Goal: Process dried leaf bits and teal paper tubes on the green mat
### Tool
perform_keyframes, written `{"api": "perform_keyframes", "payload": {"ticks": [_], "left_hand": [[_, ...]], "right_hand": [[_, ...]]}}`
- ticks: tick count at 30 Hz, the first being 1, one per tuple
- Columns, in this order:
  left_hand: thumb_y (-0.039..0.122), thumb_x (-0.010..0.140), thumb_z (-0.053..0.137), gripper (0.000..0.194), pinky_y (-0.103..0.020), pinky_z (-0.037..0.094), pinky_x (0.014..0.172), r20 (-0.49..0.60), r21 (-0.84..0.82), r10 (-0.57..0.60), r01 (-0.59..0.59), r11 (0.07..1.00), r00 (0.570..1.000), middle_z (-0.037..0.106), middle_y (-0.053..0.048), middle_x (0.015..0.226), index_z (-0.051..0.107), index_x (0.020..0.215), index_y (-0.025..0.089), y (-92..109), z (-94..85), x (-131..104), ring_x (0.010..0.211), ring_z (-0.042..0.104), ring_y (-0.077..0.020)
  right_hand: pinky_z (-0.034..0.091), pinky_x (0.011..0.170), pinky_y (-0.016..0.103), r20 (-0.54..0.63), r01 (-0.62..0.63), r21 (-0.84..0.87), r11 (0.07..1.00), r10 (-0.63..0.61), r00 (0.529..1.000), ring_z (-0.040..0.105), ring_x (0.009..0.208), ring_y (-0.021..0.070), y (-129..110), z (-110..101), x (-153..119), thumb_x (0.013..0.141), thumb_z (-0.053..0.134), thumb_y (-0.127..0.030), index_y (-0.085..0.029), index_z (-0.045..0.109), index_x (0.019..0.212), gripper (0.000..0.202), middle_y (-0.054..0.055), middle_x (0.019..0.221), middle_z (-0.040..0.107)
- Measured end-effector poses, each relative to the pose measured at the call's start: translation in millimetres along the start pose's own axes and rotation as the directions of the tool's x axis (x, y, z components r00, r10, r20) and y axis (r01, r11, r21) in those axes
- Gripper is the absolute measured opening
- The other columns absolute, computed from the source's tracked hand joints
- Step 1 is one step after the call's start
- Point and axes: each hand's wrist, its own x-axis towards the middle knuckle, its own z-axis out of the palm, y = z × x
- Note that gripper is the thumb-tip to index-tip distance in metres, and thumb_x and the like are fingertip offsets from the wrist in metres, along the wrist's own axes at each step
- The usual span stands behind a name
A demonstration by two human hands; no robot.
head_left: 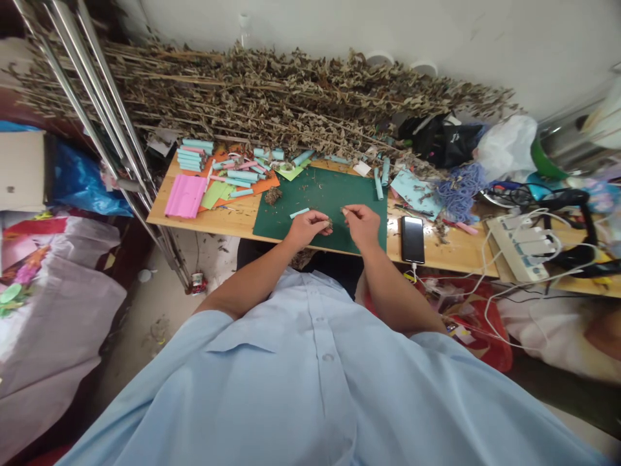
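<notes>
Over the green mat (320,188), my left hand (309,228) is closed on a small clump of dried leaves (329,224). My right hand (362,226) is a short way to the right of it, thumb and forefinger pinched together; whatever is between them is too small to name. A pale blue paper roll (299,212) lies on the mat just beyond my left hand. Farther left on the mat sits a small heap of dried leaf bits (273,195).
Dried leafy stalks (272,90) lie along the wall side. Blue rolls (242,175) and a pink paper stack (186,195) are at left. At right are a phone (412,239), purple string (458,191) and a power strip (518,246). Metal poles (101,103) stand at left.
</notes>
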Motion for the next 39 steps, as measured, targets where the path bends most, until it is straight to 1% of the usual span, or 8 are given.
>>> {"api": "perform_keyframes", "payload": {"ticks": [2,4,9,13,18,23,28,39], "left_hand": [[0.035,0.079,0.089,0.035,-0.030,0.064,0.070,0.015,0.006,-0.004,0.004,1.000,1.000,0.075,-0.003,0.073,0.068,0.094,0.012,2,0.4,-1,0.071,0.077,-0.0175],[0.035,0.080,0.089,0.034,-0.030,0.063,0.070,0.017,0.006,-0.004,0.004,1.000,1.000,0.075,-0.003,0.073,0.068,0.094,0.012,3,0.4,-1,0.071,0.077,-0.0175],[0.034,0.080,0.088,0.033,-0.030,0.063,0.070,0.016,0.010,0.007,-0.007,1.000,1.000,0.075,-0.003,0.073,0.068,0.094,0.011,1,-0.4,0,0.071,0.077,-0.0173],[0.032,0.080,0.088,0.032,-0.028,0.063,0.069,0.013,0.009,0.001,-0.001,1.000,1.000,0.076,-0.003,0.073,0.069,0.094,0.011,0,0.1,1,0.071,0.077,-0.0165],[0.032,0.079,0.088,0.034,-0.029,0.063,0.070,0.015,-0.011,-0.009,0.009,1.000,1.000,0.076,-0.004,0.074,0.069,0.096,0.010,2,0.2,1,0.072,0.077,-0.0166],[0.035,0.080,0.088,0.035,-0.031,0.064,0.074,0.041,-0.056,-0.006,0.008,0.998,0.999,0.078,-0.004,0.081,0.071,0.100,0.012,4,-1.4,0,0.077,0.078,-0.0184],[0.032,0.081,0.087,0.033,-0.032,0.064,0.078,0.038,-0.048,-0.004,0.006,0.999,0.999,0.078,-0.004,0.086,0.072,0.102,0.012,3,-1.2,1,0.078,0.077,-0.0169],[0.036,0.075,0.091,0.039,-0.029,0.062,0.072,0.108,-0.011,0.012,-0.011,1.000,0.994,0.076,-0.003,0.078,0.067,0.096,0.012,-9,-2.8,4,0.072,0.075,-0.0161]], "right_hand": [[0.061,0.082,0.040,0.067,0.171,-0.232,0.958,-0.159,0.985,0.072,0.081,0.0240,-2,-5,18,0.088,0.068,-0.042,-0.023,0.078,0.098,0.024,0.006,0.092,0.080],[0.058,0.090,0.043,0.217,0.297,-0.422,0.856,-0.223,0.950,0.073,0.092,0.0270,-5,-6,33,0.091,0.064,-0.032,-0.022,0.079,0.100,0.020,0.009,0.101,0.081],[0.056,0.094,0.039,0.489,0.456,-0.599,0.658,-0.150,0.859,0.073,0.105,0.0286,-9,4,48,0.090,0.060,-0.012,-0.020,0.082,0.097,0.024,0.014,0.110,0.080],[0.056,0.098,0.040,0.502,0.449,-0.565,0.692,-0.144,0.853,0.073,0.111,0.0283,-7,-2,48,0.090,0.061,-0.010,-0.023,0.083,0.106,0.030,0.010,0.116,0.081],[0.059,0.098,0.046,0.352,0.357,-0.519,0.776,-0.187,0.917,0.075,0.109,0.0291,-11,-20,40,0.097,0.060,-0.023,-0.029,0.083,0.117,0.031,0.005,0.118,0.082],[0.060,0.100,0.046,0.232,0.303,-0.287,0.909,-0.241,0.942,0.076,0.104,0.0277,-20,-25,13,0.098,0.063,-0.035,-0.026,0.083,0.113,0.027,0.007,0.115,0.082],[0.062,0.091,0.041,0.308,0.259,-0.115,0.959,-0.213,0.927,0.077,0.097,0.0248,-26,-23,-11,0.092,0.069,-0.038,-0.026,0.083,0.110,0.026,0.005,0.108,0.083],[0.057,0.083,0.038,0.432,0.331,-0.193,0.924,-0.222,0.874,0.073,0.086,0.0232,-30,-21,-10,0.090,0.069,-0.032,-0.026,0.083,0.094,0.017,0.004,0.094,0.082]]}}
